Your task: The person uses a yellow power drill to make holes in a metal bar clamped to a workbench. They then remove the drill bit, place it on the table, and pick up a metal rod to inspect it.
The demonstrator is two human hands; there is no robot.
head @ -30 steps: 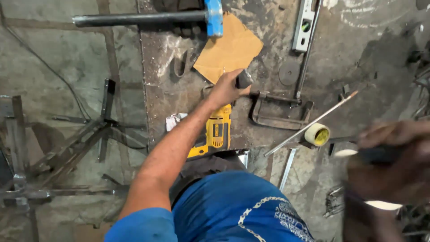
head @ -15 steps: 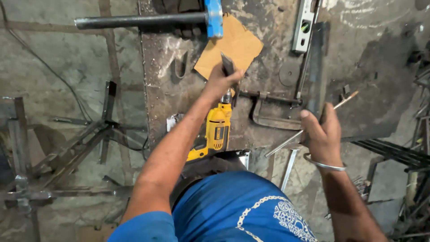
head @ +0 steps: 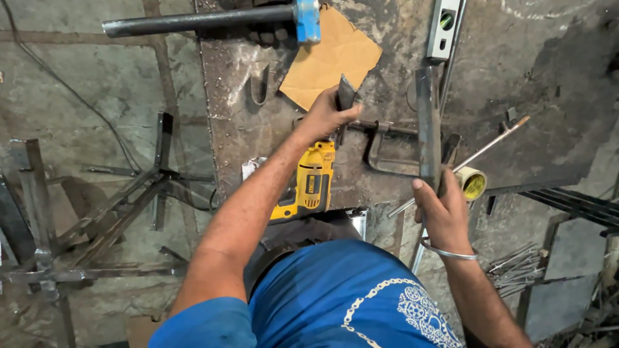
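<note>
My left hand (head: pixel 325 116) grips a short dark metal piece (head: pixel 345 93) held upright over the steel worktable (head: pixel 516 71), just below a brown cardboard sheet (head: pixel 329 58). My right hand (head: pixel 442 209) holds the lower end of a long dark steel bar (head: pixel 427 122) that stands along the table toward the far side. Between the hands lies a dark clamp (head: pixel 387 151) flat on the table. A yellow power drill (head: pixel 308 183) rests at the near edge under my left forearm.
A spirit level (head: pixel 443 29) lies at the far side. A hammer with a blue head (head: pixel 307 18) and long steel handle juts off the table's left. A yellow tape roll (head: pixel 472 183) and a thin rod (head: pixel 480 151) sit right. Welded frames (head: pixel 97 206) stand on the floor left.
My right hand came in from the right and lifted the long steel bar onto the table. My left hand raised the short metal piece slightly above the clamp.
</note>
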